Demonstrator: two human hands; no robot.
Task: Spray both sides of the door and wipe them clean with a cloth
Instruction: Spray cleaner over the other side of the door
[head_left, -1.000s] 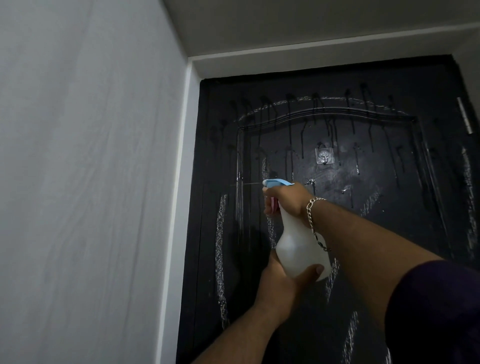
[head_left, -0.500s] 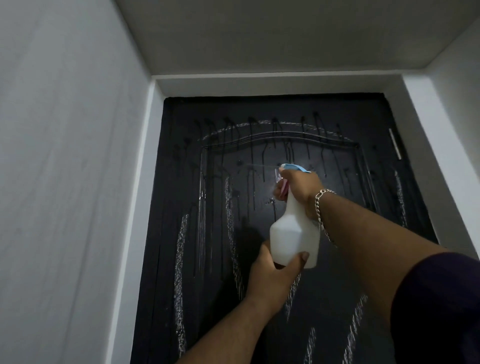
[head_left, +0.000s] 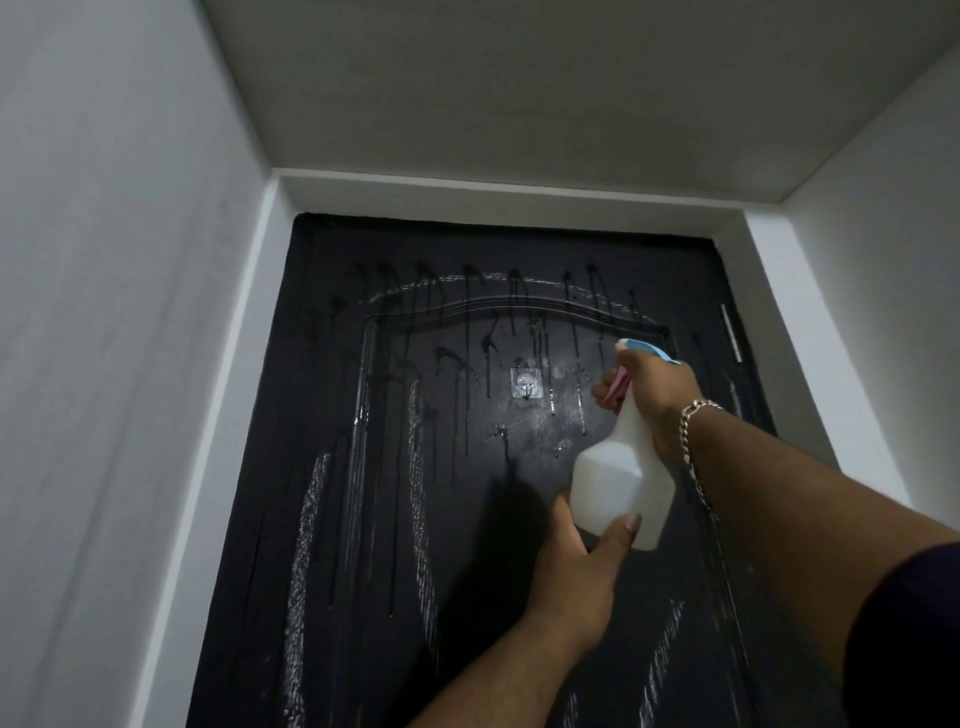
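- Door (head_left: 395, 519) stands shut ahead, drips running from its top edge; its left side looks drier, so aim there next.
- Left hand (head_left: 574, 577) cups the spray bottle (head_left: 621, 483) base; keep it steady.
- Right hand (head_left: 655, 387) grips the neck, fingers on the trigger.

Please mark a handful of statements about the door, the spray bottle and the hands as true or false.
1. The right hand grips the neck of the spray bottle. True.
2. The left hand wipes the door with a cloth. False: it supports the bottle's base; no cloth is in view.
3. Drips run down the door's upper panel. True.
4. The bottle's body is dark green. False: it is white, with a blue head and a pink trigger.
5. A chain bracelet hangs on the right wrist. True.
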